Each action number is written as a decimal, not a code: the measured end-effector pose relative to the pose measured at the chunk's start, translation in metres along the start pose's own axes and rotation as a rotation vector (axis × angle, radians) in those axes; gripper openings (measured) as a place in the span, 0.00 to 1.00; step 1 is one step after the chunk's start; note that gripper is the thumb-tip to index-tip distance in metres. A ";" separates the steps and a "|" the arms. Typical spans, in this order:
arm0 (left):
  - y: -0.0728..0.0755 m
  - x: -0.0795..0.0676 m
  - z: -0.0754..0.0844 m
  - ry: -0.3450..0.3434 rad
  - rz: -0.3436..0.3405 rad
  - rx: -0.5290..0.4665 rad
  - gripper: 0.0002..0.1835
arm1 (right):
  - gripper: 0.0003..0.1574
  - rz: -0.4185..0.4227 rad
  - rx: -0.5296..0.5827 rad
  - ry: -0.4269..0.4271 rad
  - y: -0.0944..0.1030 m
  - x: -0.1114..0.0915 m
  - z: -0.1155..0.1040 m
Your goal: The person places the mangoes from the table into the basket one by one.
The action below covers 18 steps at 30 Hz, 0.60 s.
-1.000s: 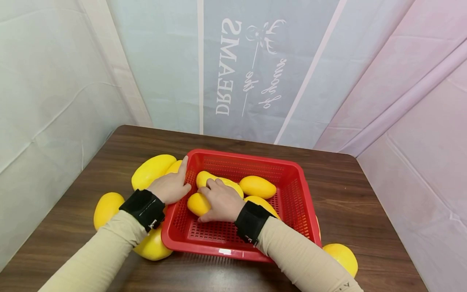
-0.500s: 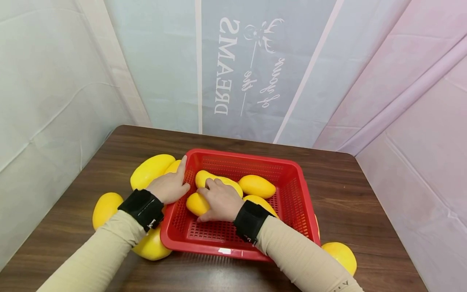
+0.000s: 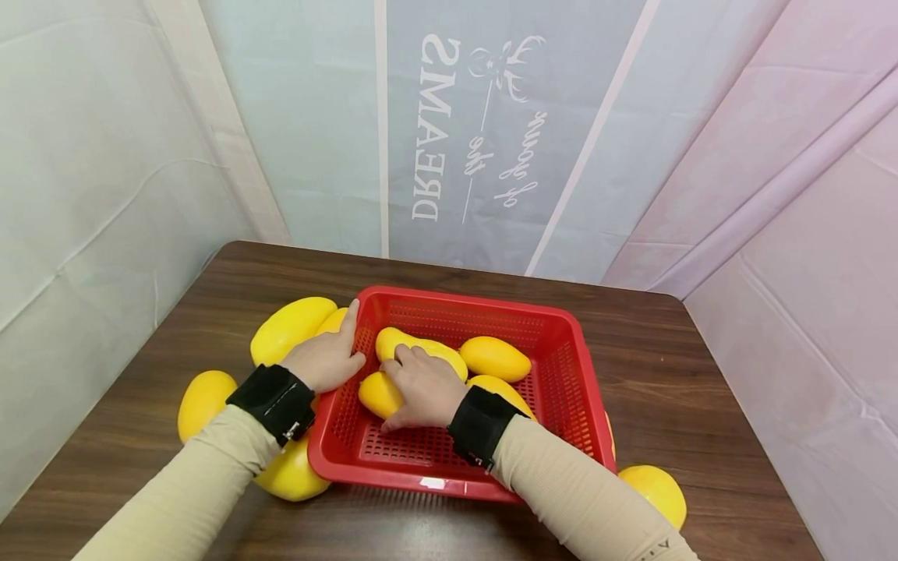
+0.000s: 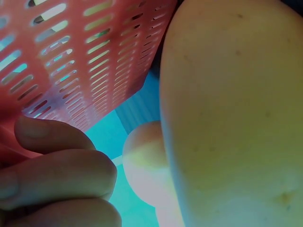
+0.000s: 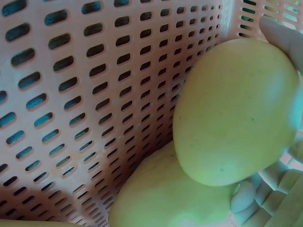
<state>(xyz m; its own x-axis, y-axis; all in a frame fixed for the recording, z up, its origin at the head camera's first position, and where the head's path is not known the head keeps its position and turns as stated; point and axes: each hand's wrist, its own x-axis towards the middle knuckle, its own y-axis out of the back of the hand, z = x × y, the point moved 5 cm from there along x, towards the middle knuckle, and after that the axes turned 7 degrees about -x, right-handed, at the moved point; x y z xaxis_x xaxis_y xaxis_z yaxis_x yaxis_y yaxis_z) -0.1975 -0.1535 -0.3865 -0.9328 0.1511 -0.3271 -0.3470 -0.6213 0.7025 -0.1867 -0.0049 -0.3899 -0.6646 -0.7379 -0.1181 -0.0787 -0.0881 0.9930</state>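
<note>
A red perforated plastic basket stands on the table with several yellow mangoes in it. At its left side my left hand grips the rim, index finger along the edge; the left wrist view has curled fingers against the basket's wall. My right hand reaches inside and holds a mango between thumb and fingers, its palm side hidden from above. In the right wrist view this mango overlaps another mango. Further mangoes lie behind the hand and to its right.
Outside the basket, mangoes lie to the left, one at the back, one farther out and one by the near corner. Another mango is at the right. Fabric curtains hang behind the dark wooden table.
</note>
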 end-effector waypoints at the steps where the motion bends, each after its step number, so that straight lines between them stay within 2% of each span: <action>1: 0.000 0.000 0.000 0.001 0.000 0.000 0.50 | 0.51 0.000 -0.002 0.004 0.000 0.000 0.000; 8: 0.000 -0.001 0.001 0.012 -0.005 0.009 0.49 | 0.48 -0.011 -0.022 0.039 -0.005 0.001 0.000; 18: 0.000 0.000 0.001 0.009 -0.002 0.021 0.49 | 0.49 -0.009 -0.021 0.043 -0.006 0.001 0.000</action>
<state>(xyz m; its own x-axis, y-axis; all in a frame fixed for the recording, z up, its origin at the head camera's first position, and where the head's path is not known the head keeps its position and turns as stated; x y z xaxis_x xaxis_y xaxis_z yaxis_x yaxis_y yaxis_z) -0.1972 -0.1530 -0.3856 -0.9313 0.1449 -0.3343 -0.3508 -0.6045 0.7152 -0.1866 -0.0053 -0.3958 -0.6313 -0.7650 -0.1271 -0.0684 -0.1084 0.9918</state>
